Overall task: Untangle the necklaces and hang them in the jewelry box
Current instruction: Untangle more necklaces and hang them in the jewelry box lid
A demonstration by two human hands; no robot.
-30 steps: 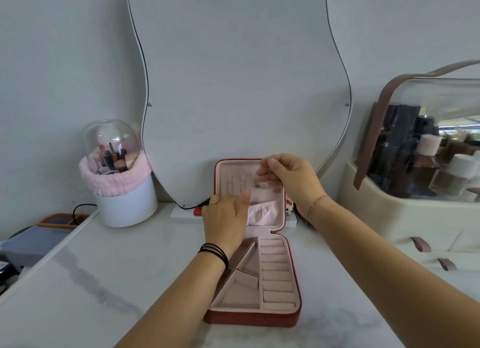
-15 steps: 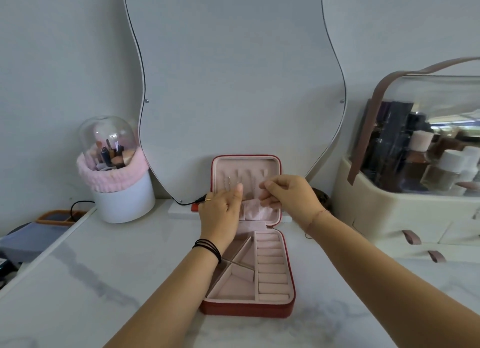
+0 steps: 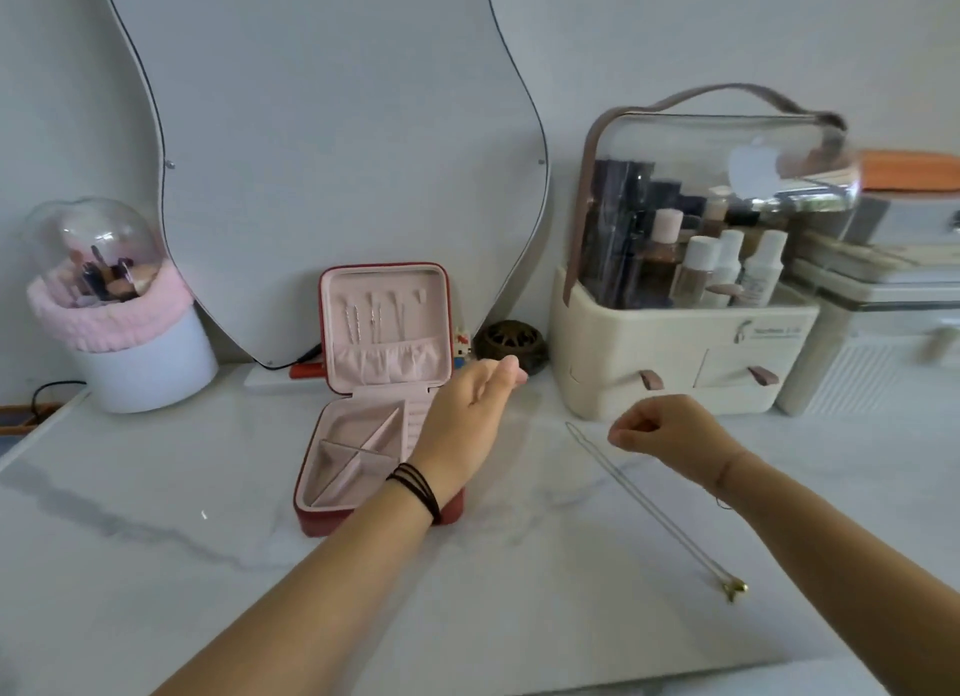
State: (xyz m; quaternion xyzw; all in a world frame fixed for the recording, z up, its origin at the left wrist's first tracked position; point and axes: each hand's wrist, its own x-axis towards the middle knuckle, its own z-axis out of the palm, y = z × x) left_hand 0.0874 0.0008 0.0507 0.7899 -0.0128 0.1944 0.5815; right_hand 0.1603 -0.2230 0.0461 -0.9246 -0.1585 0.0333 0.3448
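The red jewelry box [image 3: 311, 493] stands open on the white marble table, its pink lid upright against the mirror. Several thin chains [image 3: 375, 317] hang from hooks inside the lid, above a gathered pocket. A further necklace [image 3: 644, 506] lies stretched on the table to the right of the box, its gold pendant [image 3: 733, 589] at the near end. My left hand [image 3: 467, 415] hovers over the right side of the box's base, fingers extended, holding nothing. My right hand [image 3: 662, 430] is curled into a loose fist just right of the chain's far end, not touching it.
A wavy mirror [image 3: 332, 150] leans on the wall behind the box. A domed brush holder [image 3: 130, 342] stands at the left. A cream cosmetics organiser [image 3: 685, 352] with a clear lid stands at the right, and a small dark round object [image 3: 511, 339] sits beside the box lid.
Both hands have left the box lid and moved right and down. The view has swung right, bringing the necklace on the table into sight.
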